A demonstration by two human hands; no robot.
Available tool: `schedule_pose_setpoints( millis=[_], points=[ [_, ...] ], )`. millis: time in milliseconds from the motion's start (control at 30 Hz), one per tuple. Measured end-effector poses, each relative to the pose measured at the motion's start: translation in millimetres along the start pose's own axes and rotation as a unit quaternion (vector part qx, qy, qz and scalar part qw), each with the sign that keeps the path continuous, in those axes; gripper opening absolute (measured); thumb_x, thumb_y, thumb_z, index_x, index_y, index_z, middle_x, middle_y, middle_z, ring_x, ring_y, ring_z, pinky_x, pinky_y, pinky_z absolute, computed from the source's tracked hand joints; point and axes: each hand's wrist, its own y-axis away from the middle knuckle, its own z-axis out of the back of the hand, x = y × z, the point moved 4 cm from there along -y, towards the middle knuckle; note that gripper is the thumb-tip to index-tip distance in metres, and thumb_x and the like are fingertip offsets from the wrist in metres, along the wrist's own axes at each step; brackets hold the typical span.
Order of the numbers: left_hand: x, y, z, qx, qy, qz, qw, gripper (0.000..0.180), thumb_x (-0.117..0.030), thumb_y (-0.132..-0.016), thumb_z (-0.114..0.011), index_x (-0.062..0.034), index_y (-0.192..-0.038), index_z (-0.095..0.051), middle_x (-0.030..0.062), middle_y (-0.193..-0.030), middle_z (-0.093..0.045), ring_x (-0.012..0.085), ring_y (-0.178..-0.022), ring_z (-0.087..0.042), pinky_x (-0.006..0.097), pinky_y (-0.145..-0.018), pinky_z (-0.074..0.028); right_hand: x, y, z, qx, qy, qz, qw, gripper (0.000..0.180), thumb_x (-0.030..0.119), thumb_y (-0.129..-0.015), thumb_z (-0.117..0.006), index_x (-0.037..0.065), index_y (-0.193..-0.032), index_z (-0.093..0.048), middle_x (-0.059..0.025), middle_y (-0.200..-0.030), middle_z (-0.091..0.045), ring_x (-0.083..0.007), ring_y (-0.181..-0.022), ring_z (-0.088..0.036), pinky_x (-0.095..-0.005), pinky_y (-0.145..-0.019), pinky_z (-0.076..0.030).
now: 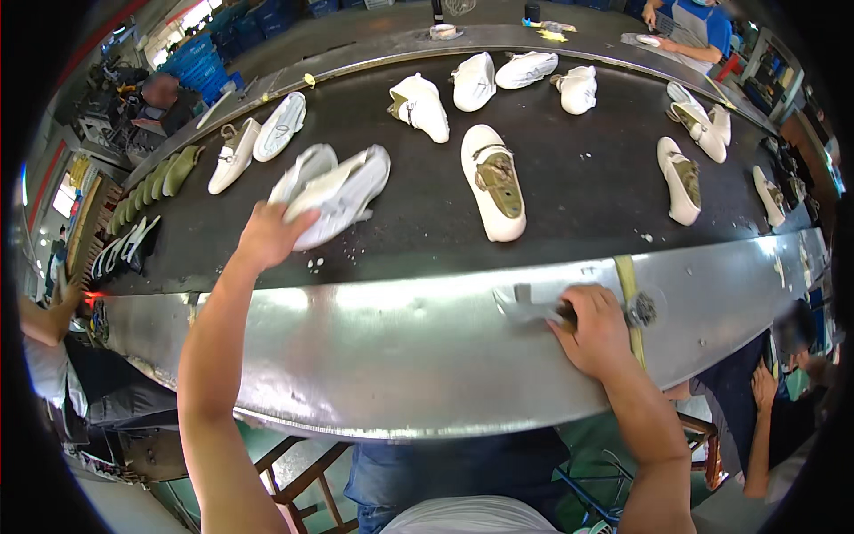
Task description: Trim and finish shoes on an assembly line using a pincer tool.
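My left hand [270, 233] is closed at the ends of two white shoes at the left of the dark conveyor belt. The nearer shoe [342, 198] lies tilted with its pale underside showing and is slightly blurred. Beside it, the other shoe [307, 169] is partly hidden. Over the metal ledge, my right hand [594, 331] grips a metal hand tool [525, 304] with a dark handle. Motion blurs its head, which has a block-like part and a curved tip; its exact kind is unclear. A white loafer [492, 182] with an olive lining stands upright mid-belt.
More white shoes [420, 107] are spread along the belt [400, 191]. Olive shoe parts [165, 178] line its left end. A yellow strap [630, 303] crosses the metal ledge [400, 347] beside a grey round object [640, 311]. Co-workers [698, 36] are at the far right and both sides.
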Motion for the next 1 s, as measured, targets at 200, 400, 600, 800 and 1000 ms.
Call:
schedule_pose_setpoints(
  millis=[200, 400, 600, 800, 1000],
  points=[
    [34.9, 209.4, 35.7, -0.021, 0.102, -0.033, 0.994, 0.063, -0.054, -0.089, -0.066, 0.0066, -0.106, -0.067, 0.0344, -0.124, -0.053, 0.047, -0.114, -0.056, 0.045, -0.098, -0.046, 12.8, 15.7, 4.4, -0.085, 0.008, 0.058, 0.995, 0.044, 0.013, -0.071, -0.08, 0.004, -0.106, -0.055, -0.0119, -0.101, -0.064, -0.0336, -0.096, -0.06, -0.0441, -0.085, -0.045],
    [12.8, 327.9, -0.7, -0.125, -0.048, -0.091, 0.987, 0.07, -0.033, -0.08, -0.078, 0.0051, -0.133, -0.053, 0.0421, -0.146, -0.031, 0.0601, -0.14, -0.021, 0.06, -0.117, -0.018, 74.2, 66.8, 22.1, -0.121, -0.039, 0.169, 0.977, 0.049, 0.013, -0.066, -0.082, 0.005, -0.106, -0.055, -0.0103, -0.105, -0.063, -0.0313, -0.096, -0.061, -0.0431, -0.083, -0.047],
    [-35.8, 212.3, -4.2, 0.053, -0.028, -0.081, 0.995, 0.073, -0.046, -0.081, -0.075, 0.0098, -0.125, -0.059, 0.0355, -0.128, -0.057, 0.0436, -0.119, -0.059, 0.045, -0.1, -0.047, 144.4, 237.1, -5.6, 0.206, -0.269, -0.105, 0.935, 0.03, 0.024, -0.086, -0.075, 0.005, -0.106, -0.062, -0.0133, -0.09, -0.065, -0.0322, -0.082, -0.064, -0.0424, -0.074, -0.051],
    [-29.1, 153.0, -17.1, 0.044, 0.06, -0.064, 0.995, 0.077, -0.054, -0.084, -0.069, 0.011, -0.124, -0.059, 0.0301, -0.118, -0.065, 0.0395, -0.104, -0.067, 0.044, -0.089, -0.053, 165.8, 361.5, -17.3, 0.337, -0.325, -0.249, 0.848, 0.03, 0.023, -0.093, -0.067, 0.003, -0.113, -0.058, -0.0106, -0.088, -0.066, -0.0235, -0.074, -0.065, -0.0368, -0.07, -0.052],
    [-58.0, 315.7, -44.3, 0.091, 0.621, -0.067, 0.776, 0.066, -0.026, -0.091, -0.074, 0.0037, -0.141, -0.045, 0.0153, -0.121, -0.065, 0.0204, -0.106, -0.064, 0.035, -0.092, -0.053, 167.0, 401.6, 0.4, 0.295, -0.539, -0.363, 0.701, 0.03, 0.012, -0.097, -0.06, 0.004, -0.125, -0.052, -0.0019, -0.105, -0.063, -0.0111, -0.081, -0.061, -0.0294, -0.074, -0.052]
  ],
)
